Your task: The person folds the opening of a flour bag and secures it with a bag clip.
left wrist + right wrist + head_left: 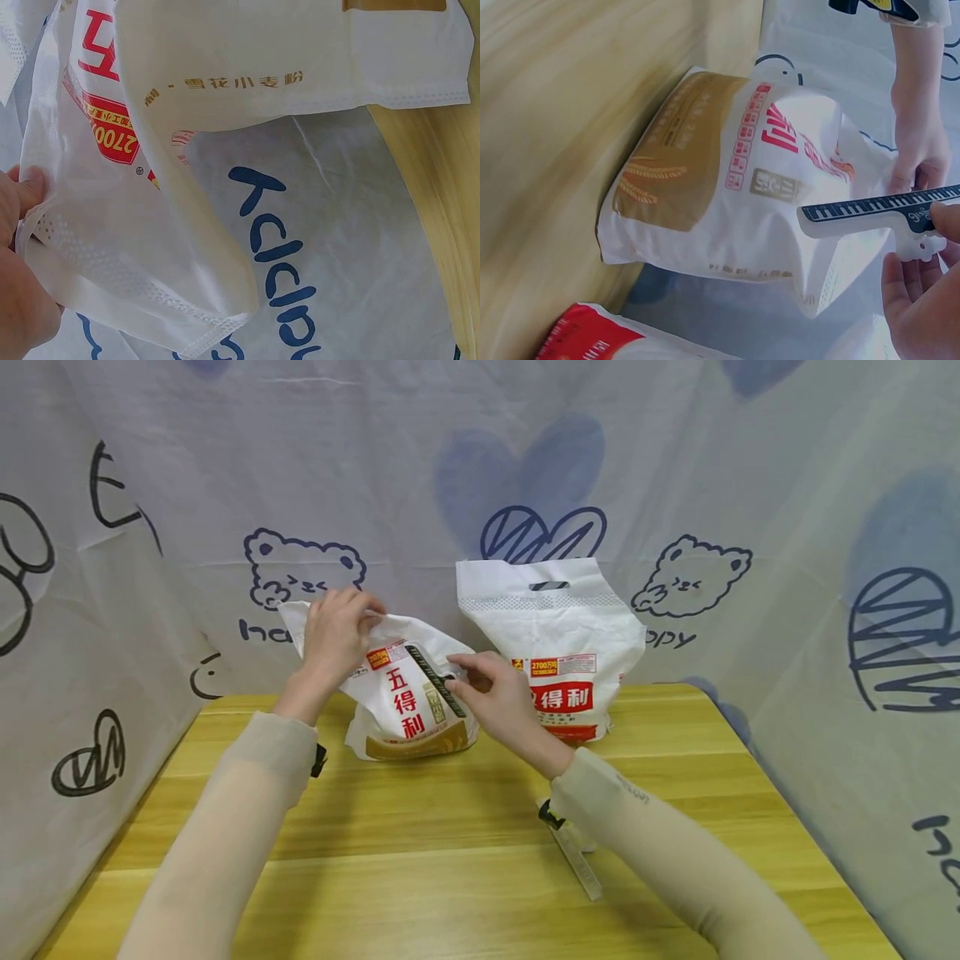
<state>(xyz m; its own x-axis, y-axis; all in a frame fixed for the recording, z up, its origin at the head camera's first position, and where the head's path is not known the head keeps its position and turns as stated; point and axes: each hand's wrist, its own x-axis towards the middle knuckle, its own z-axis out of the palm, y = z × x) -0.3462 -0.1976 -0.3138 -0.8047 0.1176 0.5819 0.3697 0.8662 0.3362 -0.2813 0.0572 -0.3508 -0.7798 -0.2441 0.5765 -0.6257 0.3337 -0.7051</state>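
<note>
A white flour bag with red lettering and a gold base band stands tilted at the back left of the table. My left hand grips its loose top edge, thumb and fingers around the dotted band in the left wrist view. Between the thumb and fingers of my right hand is a long bag clip, white with a black, white-marked strip along it. The clip overlaps the bag's right side in the head view. In the right wrist view it lies across the gathered upper part of the bag.
A second flour bag, with a handle slot and red label, stands upright just right of the first. A pale clip-like strip lies on the wooden table under the right forearm. Printed cloth hangs behind and at both sides.
</note>
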